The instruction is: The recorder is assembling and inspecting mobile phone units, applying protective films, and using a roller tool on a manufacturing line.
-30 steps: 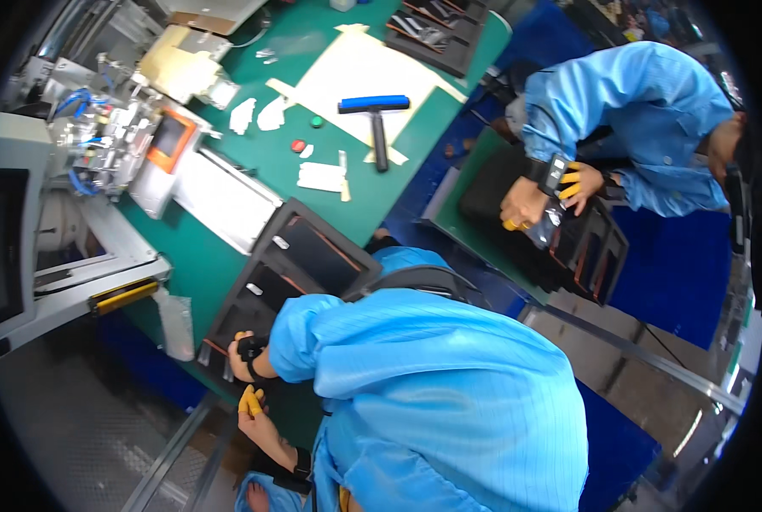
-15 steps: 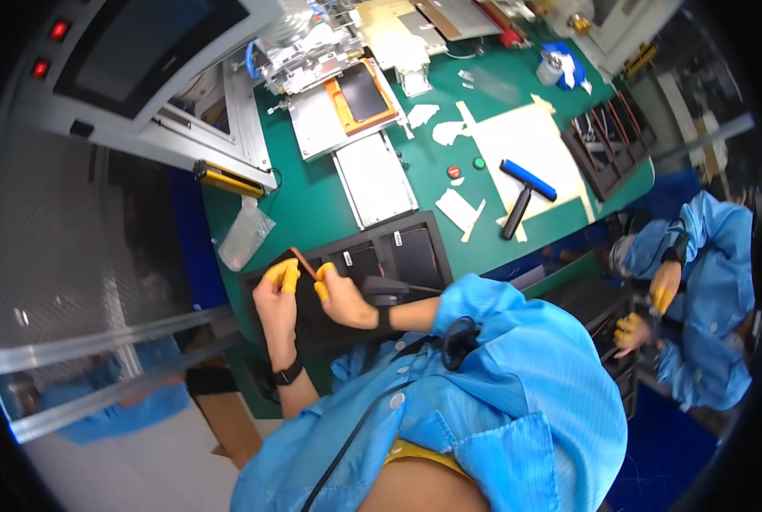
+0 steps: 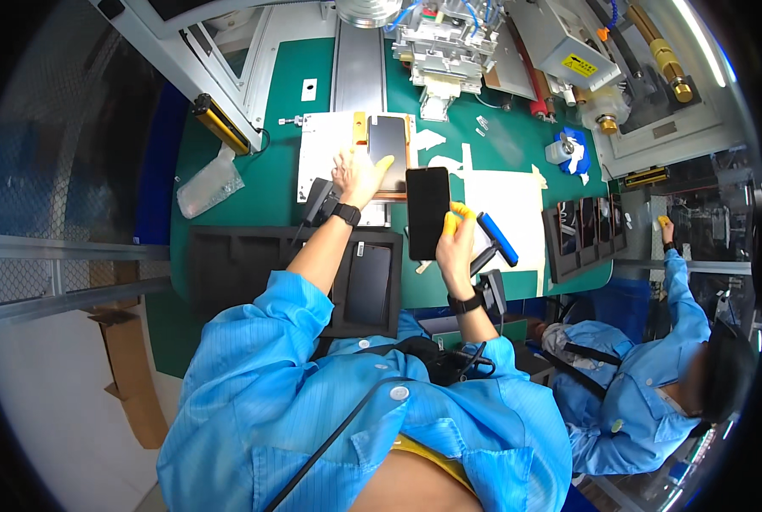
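My right hand point(image 3: 456, 243), with yellow finger covers, grips a black smartphone point(image 3: 428, 215) by its right edge, screen facing up. My left hand point(image 3: 360, 177) reaches over the metal fixture plate point(image 3: 314, 141). Its fingers are spread, and the yellow-covered thumb lies over a second phone point(image 3: 387, 136) set in the orange holder point(image 3: 359, 128). Whether the thumb presses on that screen I cannot tell. Below my hands is a black foam tray point(image 3: 253, 264), with another dark phone point(image 3: 369, 283) in a slot.
A blue roller point(image 3: 498, 239) with a black handle lies on a taped white sheet point(image 3: 504, 200). Right of it stands a dark rack point(image 3: 581, 239) of phones. Machine parts point(image 3: 445, 51) rise behind the fixture. A clear plastic bag point(image 3: 210, 183) lies left. A co-worker point(image 3: 628, 384) sits at right.
Both hands have gone from the foam tray to the fixture area. The phone, earlier seen edge-on between them, is now face up in my right hand alone. The view has shifted.
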The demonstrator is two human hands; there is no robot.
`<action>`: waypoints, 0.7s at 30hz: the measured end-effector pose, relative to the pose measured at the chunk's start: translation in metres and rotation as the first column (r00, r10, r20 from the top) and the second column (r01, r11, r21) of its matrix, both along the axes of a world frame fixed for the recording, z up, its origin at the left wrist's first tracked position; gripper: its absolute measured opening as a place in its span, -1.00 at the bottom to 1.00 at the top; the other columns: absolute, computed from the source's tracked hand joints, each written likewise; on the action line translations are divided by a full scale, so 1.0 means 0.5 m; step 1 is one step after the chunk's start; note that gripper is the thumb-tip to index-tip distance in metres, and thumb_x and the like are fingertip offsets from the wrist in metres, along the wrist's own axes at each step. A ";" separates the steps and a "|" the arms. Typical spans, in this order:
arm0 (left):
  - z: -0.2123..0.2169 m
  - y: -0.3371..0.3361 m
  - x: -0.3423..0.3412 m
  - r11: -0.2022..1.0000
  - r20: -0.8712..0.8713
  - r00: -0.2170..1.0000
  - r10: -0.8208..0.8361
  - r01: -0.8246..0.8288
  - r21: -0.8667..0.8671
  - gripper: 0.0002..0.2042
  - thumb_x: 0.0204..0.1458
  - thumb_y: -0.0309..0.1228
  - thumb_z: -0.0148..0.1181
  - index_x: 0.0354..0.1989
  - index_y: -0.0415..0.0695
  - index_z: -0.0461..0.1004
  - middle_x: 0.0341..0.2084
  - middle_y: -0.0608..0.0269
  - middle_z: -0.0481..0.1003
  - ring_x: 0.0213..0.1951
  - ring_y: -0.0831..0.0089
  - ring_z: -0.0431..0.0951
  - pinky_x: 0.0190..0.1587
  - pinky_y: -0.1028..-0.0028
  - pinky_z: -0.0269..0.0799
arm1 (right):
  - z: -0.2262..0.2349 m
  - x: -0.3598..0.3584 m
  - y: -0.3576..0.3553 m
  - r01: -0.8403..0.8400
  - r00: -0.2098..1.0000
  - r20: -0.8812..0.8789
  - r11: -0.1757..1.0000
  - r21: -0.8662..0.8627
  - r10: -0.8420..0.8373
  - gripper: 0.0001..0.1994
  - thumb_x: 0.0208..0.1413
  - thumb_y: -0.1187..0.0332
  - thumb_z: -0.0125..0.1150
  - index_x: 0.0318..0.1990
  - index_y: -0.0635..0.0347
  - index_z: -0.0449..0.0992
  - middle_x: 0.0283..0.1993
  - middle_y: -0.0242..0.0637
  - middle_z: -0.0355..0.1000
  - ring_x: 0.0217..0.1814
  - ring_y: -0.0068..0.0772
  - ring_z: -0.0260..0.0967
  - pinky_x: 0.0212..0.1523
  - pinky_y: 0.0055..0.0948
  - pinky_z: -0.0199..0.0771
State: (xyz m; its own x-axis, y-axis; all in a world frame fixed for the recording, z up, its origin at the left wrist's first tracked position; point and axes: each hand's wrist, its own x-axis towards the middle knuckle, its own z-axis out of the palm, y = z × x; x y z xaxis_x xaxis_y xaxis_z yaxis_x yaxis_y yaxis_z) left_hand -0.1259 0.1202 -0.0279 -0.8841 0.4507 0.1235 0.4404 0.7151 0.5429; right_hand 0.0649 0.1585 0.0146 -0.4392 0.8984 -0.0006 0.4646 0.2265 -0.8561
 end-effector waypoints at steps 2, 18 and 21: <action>0.014 -0.005 -0.027 0.990 0.383 0.914 -0.130 0.097 0.104 -0.55 -0.28 -0.10 0.23 -0.35 -0.24 0.38 -0.41 -0.04 0.40 -0.18 0.14 0.31 -0.17 0.23 0.25 | -0.036 -0.040 0.040 -0.005 0.997 -0.078 0.992 0.126 0.015 -0.78 0.01 0.55 -0.13 -0.14 0.20 0.20 -0.49 -0.02 0.31 -0.50 -0.09 0.30 -0.47 -0.27 0.25; 0.119 -0.314 0.085 0.377 0.723 0.335 -0.604 -0.679 0.630 -0.56 -0.03 -0.54 -0.08 0.09 -0.13 0.07 -0.10 0.05 0.28 -0.08 0.10 0.37 -0.21 0.14 0.42 | -0.100 -0.186 0.109 -0.249 0.951 0.250 0.933 0.261 0.184 -0.69 -0.15 0.43 -0.01 -0.18 0.35 0.31 -0.18 0.08 0.21 -0.08 0.04 0.10 -0.13 -0.14 0.14; 0.112 -0.329 0.092 0.338 0.701 0.329 -0.633 -0.697 0.632 -0.59 -0.01 -0.53 -0.07 0.07 -0.11 0.13 -0.08 0.06 0.29 -0.03 0.08 0.33 -0.16 0.10 0.39 | -0.087 -0.033 0.151 -0.034 0.984 0.180 0.965 0.261 -0.014 -0.75 -0.04 0.32 0.02 -0.31 0.37 0.38 -0.37 0.03 0.37 -0.33 0.05 0.32 -0.30 -0.21 0.30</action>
State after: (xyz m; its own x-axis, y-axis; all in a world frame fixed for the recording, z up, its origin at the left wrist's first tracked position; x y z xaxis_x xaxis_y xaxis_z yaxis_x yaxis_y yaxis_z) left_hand -0.0798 -0.0442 0.0281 -0.6834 0.6261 -0.3754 -0.6996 -0.4148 0.5818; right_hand 0.0484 0.2342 -0.0289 -0.4621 0.8731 0.1551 0.6008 0.4369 -0.6694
